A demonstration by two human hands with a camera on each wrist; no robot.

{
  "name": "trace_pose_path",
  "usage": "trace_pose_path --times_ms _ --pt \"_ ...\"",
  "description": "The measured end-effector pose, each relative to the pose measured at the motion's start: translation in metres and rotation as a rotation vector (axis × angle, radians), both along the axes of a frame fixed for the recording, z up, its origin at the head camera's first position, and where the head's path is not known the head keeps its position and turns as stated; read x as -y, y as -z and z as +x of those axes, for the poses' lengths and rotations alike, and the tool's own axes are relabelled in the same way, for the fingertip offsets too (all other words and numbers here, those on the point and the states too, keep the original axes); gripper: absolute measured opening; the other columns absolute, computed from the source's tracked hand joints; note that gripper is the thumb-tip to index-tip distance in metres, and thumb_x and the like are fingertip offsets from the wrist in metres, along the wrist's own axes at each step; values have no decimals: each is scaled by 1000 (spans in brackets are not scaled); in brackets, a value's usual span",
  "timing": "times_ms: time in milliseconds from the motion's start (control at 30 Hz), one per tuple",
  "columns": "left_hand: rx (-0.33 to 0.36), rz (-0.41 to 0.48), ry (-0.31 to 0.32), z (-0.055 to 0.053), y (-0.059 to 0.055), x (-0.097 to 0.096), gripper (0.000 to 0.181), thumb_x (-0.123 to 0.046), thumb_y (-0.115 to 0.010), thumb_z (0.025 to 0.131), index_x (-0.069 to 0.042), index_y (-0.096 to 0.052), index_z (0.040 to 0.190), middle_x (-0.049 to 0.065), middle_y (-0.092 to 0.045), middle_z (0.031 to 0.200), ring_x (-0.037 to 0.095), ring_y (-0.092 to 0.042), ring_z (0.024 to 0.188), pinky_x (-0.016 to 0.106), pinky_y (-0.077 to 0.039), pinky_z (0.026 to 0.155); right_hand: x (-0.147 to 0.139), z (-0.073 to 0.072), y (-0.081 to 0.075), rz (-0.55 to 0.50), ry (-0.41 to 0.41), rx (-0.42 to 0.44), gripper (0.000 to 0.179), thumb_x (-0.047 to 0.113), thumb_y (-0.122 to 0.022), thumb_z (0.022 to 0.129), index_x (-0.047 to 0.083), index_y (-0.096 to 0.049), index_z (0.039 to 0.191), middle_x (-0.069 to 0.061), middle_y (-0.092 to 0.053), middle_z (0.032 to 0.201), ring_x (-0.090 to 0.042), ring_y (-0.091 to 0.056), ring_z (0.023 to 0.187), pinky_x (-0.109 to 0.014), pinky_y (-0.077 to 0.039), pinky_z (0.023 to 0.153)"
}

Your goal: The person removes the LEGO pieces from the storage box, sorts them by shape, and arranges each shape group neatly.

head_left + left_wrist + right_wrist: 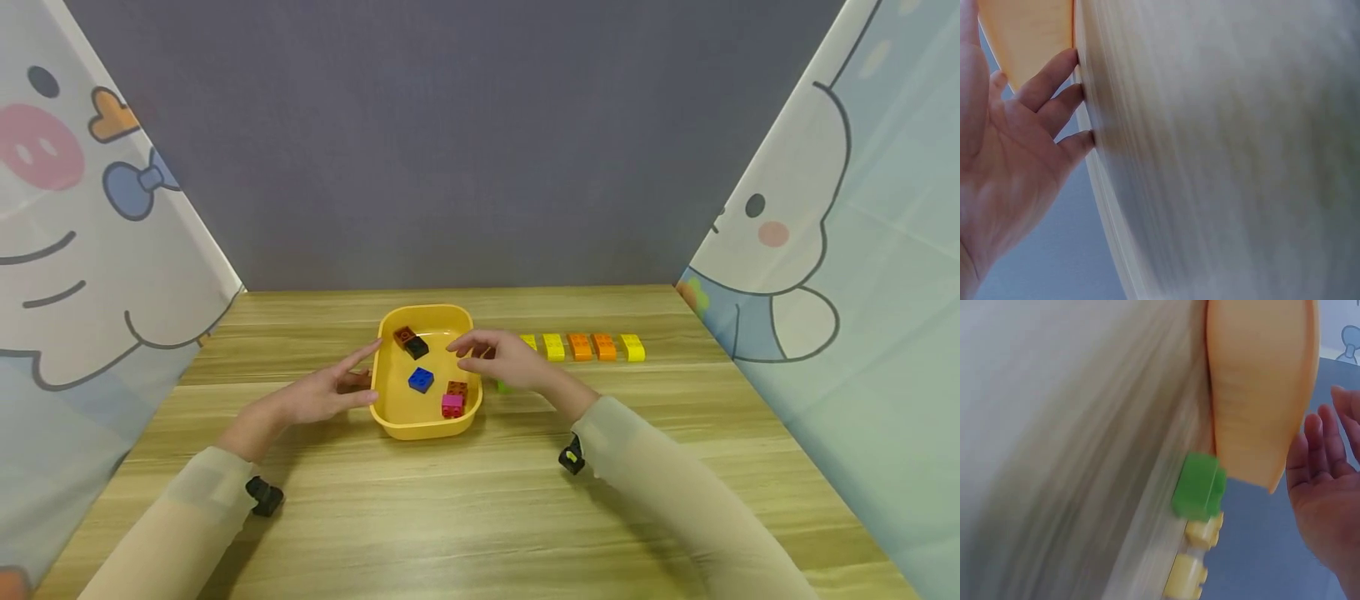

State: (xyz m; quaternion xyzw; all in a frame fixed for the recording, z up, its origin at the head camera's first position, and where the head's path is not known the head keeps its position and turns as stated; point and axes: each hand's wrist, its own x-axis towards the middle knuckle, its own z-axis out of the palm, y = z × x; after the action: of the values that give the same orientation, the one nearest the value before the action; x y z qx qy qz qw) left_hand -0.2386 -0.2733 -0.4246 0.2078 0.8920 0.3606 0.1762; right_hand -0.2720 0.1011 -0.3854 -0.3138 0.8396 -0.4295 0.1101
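My left hand (322, 393) is at the left side of a yellow plastic tray (420, 432), fingers spread and fingertips right at its wall. Over the tray's right rim reaches my right hand (510, 360), its fingers loosely bent with nothing between them. Inside the tray, a blue toy brick (422, 380) lies near the middle. A brown brick (404, 334) and a black brick (417, 347) sit together at the back left. Toward the front right, a pink brick (452, 405) lies against a reddish-brown brick (457, 388).
To the tray's right, a row holds yellow bricks (554, 347) and orange bricks (580, 347), partly hidden by my right hand. A green brick (1197, 487) stands close beside the tray. The wooden table (420, 517) ends at a grey panel (465, 167) behind, with printed cloth on both sides.
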Motion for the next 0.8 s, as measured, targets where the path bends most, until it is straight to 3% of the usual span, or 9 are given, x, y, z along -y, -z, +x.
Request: trace_pose_path --times_ms 133,300,433,533,667,800 --pt "3 -8 -8 0 0 -1 94 -52 -67 109 -38 -4 178 30 -49 166 53 -49 153 77 -36 122 18 -9 -1 42 -17 -48 28 27 -72 109 22 -76 136 2 -76 121 -16 -65 103 -30 -55 85" --pt "4 -8 -7 0 1 -1 94 -53 -67 109 -38 -4 178 31 -49 166 54 -49 152 77 -37 122 35 -21 -1 79 0 -85 30 25 -71 109 18 -76 139 1 -77 124 -16 -65 107 -29 -55 88" --pt "5 -3 -4 0 2 0 94 -52 -67 109 -37 -5 178 31 -51 164 53 -51 151 76 -38 121 49 -25 2 97 -31 -77 31 21 -70 110 15 -75 139 -5 -77 132 -18 -67 109 -31 -57 92" --pt "17 1 -2 1 2 0 94 -52 -66 109 -38 -4 178 30 -50 165 52 -51 152 75 -39 121 57 -24 7 176 -41 -95 29 23 -71 109 20 -77 137 0 -77 136 -17 -68 111 -35 -56 98" --pt "17 18 9 0 1 -1 94 -50 -65 110 -34 -3 178 30 -49 166 53 -50 152 74 -41 121 63 -24 14 331 -18 -194 25 27 -74 107 31 -80 130 11 -77 133 -13 -70 113 -42 -46 113" --pt "11 21 9 -1 0 -1 94 -49 -65 110 -33 -3 179 31 -50 165 53 -50 152 73 -41 121 66 -23 19 425 -8 -265 24 27 -76 105 35 -82 127 12 -78 129 -12 -71 115 -48 -39 121"
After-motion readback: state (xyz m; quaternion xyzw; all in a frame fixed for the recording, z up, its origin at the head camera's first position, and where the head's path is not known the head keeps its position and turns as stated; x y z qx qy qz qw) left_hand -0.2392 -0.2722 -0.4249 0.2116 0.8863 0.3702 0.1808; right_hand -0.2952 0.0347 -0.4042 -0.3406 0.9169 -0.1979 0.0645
